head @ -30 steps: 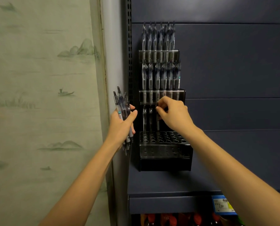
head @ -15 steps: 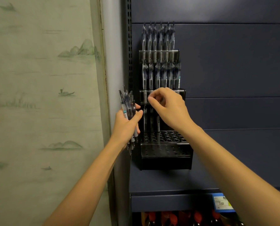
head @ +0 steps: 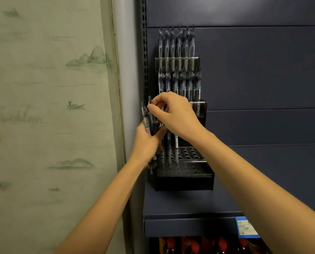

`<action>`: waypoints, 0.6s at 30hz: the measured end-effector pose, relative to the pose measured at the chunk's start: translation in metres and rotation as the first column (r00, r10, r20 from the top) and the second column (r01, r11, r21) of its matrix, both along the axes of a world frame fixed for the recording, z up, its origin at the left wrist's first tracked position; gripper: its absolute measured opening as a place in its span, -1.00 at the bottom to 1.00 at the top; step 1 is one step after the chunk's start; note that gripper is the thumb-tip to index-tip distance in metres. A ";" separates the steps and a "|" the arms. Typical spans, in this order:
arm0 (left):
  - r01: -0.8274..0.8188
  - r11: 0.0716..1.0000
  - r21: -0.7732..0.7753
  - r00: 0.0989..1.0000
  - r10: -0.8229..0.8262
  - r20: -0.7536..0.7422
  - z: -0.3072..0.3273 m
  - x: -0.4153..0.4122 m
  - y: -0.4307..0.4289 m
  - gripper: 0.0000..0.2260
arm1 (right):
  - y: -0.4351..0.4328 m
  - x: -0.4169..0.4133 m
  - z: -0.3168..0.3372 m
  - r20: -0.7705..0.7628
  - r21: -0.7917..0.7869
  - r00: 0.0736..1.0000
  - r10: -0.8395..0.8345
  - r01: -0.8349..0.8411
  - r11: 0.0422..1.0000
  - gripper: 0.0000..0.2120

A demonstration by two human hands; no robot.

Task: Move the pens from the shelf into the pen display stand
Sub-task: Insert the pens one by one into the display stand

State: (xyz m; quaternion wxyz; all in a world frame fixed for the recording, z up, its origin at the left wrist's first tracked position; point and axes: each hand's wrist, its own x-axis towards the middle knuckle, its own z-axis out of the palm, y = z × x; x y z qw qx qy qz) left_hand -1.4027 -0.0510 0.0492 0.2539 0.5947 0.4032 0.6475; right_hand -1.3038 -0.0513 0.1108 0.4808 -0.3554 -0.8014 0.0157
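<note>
A black tiered pen display stand [head: 185, 178] hangs on the dark blue shelf panel. Its top two tiers are full of clear-barrelled pens [head: 176, 43]. The third tier holds three pens [head: 176, 143] at its left; the front tier's holes hold none. My left hand [head: 146, 142] grips a bundle of pens [head: 148, 121] upright just left of the stand. My right hand [head: 175, 114] reaches across the stand to that bundle, thumb and fingertips pinching the top of one pen in it.
A slotted metal upright [head: 144, 52] runs along the stand's left side, next to a pale wall with green landscape wallpaper [head: 48, 107]. Below, a shelf edge carries a blue price tag [head: 246, 228], with red-capped bottles [head: 195, 244] underneath.
My right hand left the pen it set in the third tier and moved left to the bundle. My left hand shifted the bundle right and slightly up, closer to the stand.
</note>
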 end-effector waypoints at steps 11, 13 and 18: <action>-0.057 0.998 0.010 0.998 0.057 0.030 0.011 0.007 -0.005 -0.87 | 0.006 0.010 0.008 -0.051 -0.105 0.997 0.059 -0.064 0.992 -0.82; -0.061 0.998 0.005 0.998 0.061 0.018 0.012 0.005 -0.004 -0.88 | 0.005 0.011 0.009 -0.070 -0.093 0.994 0.080 -0.086 0.992 -0.84; -0.038 0.998 0.047 0.999 0.038 0.008 0.015 0.003 -0.004 -0.73 | 0.000 0.015 0.020 -0.138 -0.033 0.985 0.106 -0.111 0.993 -0.85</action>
